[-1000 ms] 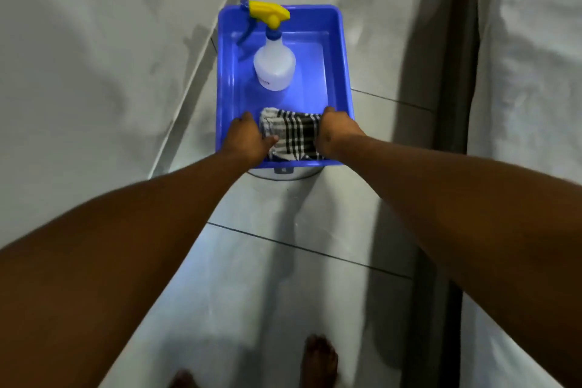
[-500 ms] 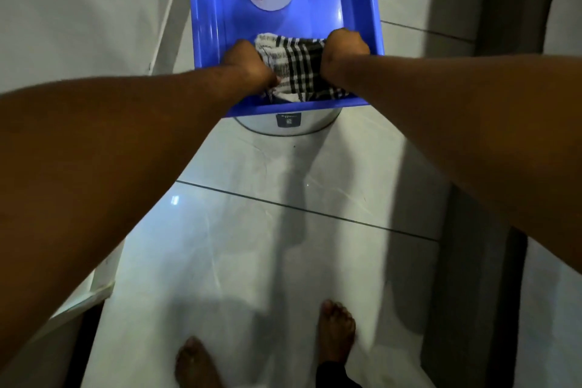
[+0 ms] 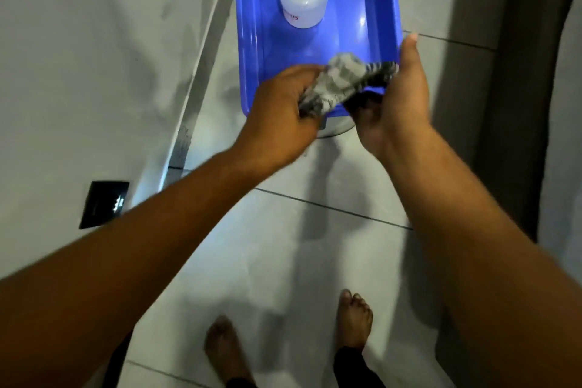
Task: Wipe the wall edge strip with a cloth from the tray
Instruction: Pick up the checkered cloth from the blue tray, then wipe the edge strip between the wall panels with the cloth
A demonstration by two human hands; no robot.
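- Progress: early stage. The cloth (image 3: 341, 83) is raised above the near end of the tray (image 3: 248, 41); judged from this, pickup is effectively done, and wiping has not begun.
- Left hand (image 3: 283, 98): fingers curled tight around the near-left end of the cloth.
- Right hand (image 3: 400, 91): largely open, palm turned inward, fingers extended along the tray's right wall; it touches the cloth's dark far end, but whether it pinches it cannot be told, the picture being blurred there.
- Tray contents: one white spray bottle (image 3: 304, 0) standing upright toward the far end; the rest of the tray floor shows bare blue.
- Remaining: the pale wall edge strip (image 3: 195, 72), running just left of the tray, is untouched; the cloth is well clear of it.
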